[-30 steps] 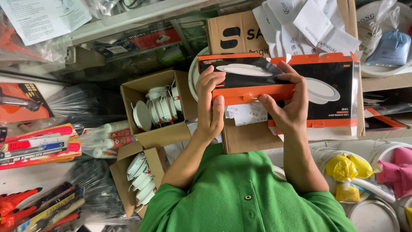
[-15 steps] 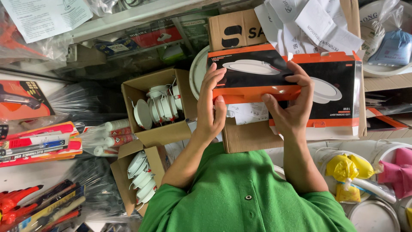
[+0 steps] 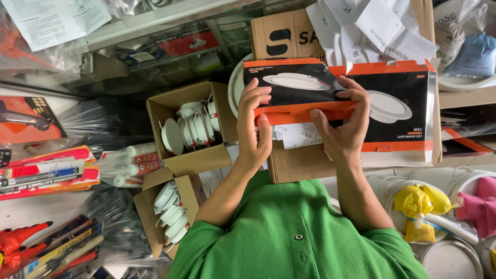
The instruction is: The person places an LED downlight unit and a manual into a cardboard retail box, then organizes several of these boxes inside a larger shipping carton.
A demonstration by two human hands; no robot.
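Observation:
I hold a flat black-and-orange carton (image 3: 294, 82) with a round white ceiling lamp pictured on it, level in front of my green shirt. My left hand (image 3: 253, 134) grips its left end, thumb on the orange edge. My right hand (image 3: 341, 132) grips its right end, fingers curled over the top. Right behind it lies a second, larger carton of the same kind (image 3: 403, 129). Both rest above a plain brown cardboard box (image 3: 299, 165).
An open cardboard box (image 3: 181, 101) of white round lamp fittings stands to the left, with a smaller one (image 3: 147, 199) below it. Sealant tubes (image 3: 137, 160) and red-handled tools (image 3: 20, 240) lie further left. Buckets with yellow and pink bags (image 3: 418, 201) sit right; folded papers (image 3: 382, 26) above.
The held carton has risen slightly and my right fingers have shifted along its top edge. Both hands keep their grip.

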